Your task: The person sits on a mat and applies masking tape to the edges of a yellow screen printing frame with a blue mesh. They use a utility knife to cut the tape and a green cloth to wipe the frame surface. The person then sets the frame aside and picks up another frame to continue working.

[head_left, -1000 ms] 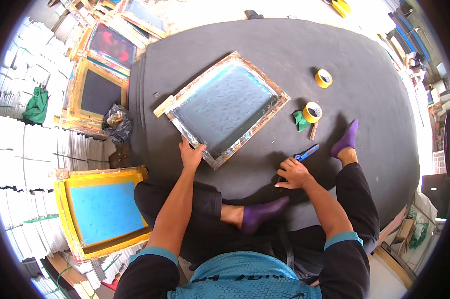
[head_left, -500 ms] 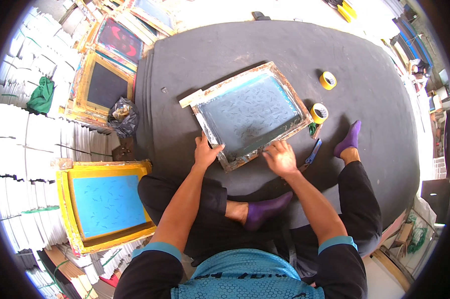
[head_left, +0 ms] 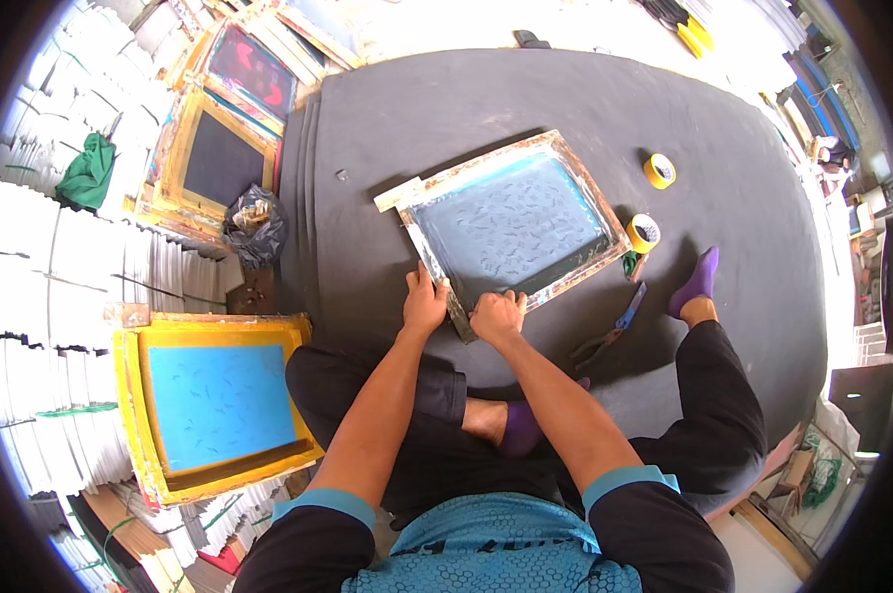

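Note:
A screen printing frame (head_left: 587, 181), its worn wood spattered with paint and its mesh blue-grey with small dark shapes, lies tilted on a dark mat. Its left side near the lower corner is in my left hand (head_left: 426, 301), thumb and fingers closed round the wood. Over the near edge, close to that same corner, my right hand (head_left: 497, 315) is closed with fingers curled down; what they pinch is hidden. To the right of the frame stands a yellow tape roll (head_left: 643, 233), and pliers with blue handles (head_left: 624, 309) lie nearer to me.
Another yellow tape roll (head_left: 659, 171) is farther back on the mat (head_left: 723, 128). On the left leans a yellow-framed screen (head_left: 219, 400) with blue mesh. Behind it are a black plastic bag (head_left: 254, 227), more frames (head_left: 226, 163) and stacked white sheets (head_left: 32, 287).
My right hand has slid left along the frame's near edge, toward the lower corner and my left hand. My left hand keeps its hold. The whole view has shifted slightly.

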Motion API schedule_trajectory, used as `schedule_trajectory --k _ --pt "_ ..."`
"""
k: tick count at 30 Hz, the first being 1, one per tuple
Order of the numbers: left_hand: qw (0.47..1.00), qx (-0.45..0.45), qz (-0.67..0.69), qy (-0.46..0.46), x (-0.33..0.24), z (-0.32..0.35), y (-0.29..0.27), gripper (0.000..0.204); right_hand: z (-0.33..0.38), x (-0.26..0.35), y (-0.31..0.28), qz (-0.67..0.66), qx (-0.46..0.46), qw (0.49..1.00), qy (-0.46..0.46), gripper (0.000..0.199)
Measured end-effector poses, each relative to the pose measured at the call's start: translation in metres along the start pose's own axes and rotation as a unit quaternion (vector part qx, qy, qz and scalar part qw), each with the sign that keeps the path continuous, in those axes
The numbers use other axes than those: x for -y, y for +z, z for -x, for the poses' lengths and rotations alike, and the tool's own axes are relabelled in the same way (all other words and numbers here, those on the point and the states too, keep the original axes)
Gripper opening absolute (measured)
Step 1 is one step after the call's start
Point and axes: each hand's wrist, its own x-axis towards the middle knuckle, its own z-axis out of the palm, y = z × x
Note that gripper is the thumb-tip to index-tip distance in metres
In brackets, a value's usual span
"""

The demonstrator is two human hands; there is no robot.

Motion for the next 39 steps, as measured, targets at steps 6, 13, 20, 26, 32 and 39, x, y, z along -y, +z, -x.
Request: schedule_trajectory --k 6,13,20,26,32,39 --pt "1.0 -0.013 0.02 -0.004 0.001 -0.001 0.002 0.078 -0.01 0.005 0.007 -0.07 -0.033 0.997 0.014 0.03" --pt "0.997 -0.035 0.062 -0.039 -0.001 -0.001 -0.004 0.069 -0.037 0.023 0.017 -0.156 -0.167 0.973 -0.017 0.024" --pt "0.998 -0.043 0.031 -0.043 -0.006 0.001 -0.007 0.066 -0.056 0.041 0.024 -0.198 -0.125 0.971 0.048 0.022" --pt "0.997 -0.053 0.034 -0.052 -0.016 0.003 -0.009 0.063 -0.048 0.047 0.009 -0.217 -0.116 0.964 0.102 0.024" --pt "0.996 -0.061 0.019 -0.054 -0.011 0.002 -0.005 0.062 -0.054 0.049 0.015 -0.18 -0.097 0.976 0.071 0.028" --pt "0.996 -0.064 0.02 -0.057 -0.015 0.003 -0.004 0.058 -0.055 0.052 0.021 -0.125 -0.114 0.985 0.035 0.03"
